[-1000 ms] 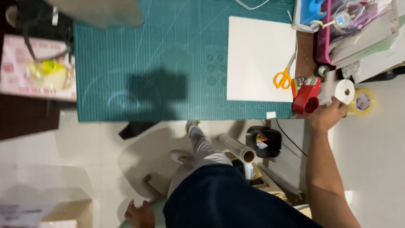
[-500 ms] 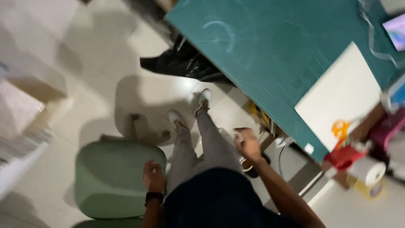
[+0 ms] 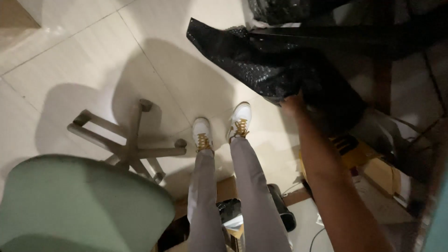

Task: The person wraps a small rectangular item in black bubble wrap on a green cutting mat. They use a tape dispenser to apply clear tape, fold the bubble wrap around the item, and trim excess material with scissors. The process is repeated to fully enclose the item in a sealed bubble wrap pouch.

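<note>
1. Nearest the camera: a pale green chair seat (image 3: 79,205) on a star base w/ castors, set to the left so the legs have room.
2. The person's legs in grey trousers go down to white shoes (image 3: 223,126) w/ tan laces, flat on the tiled floor (image 3: 70,56).
3. Right hand (image 3: 293,103) reaches low under the table, touching the edge of a black plastic bag (image 3: 261,60). Fingers are hidden in the folds, so I cannot tell if it grips.
4. Left hand: not visible.
5. Far right, dim: a yellow-black box (image 3: 347,147), prob. stored there.
</note>
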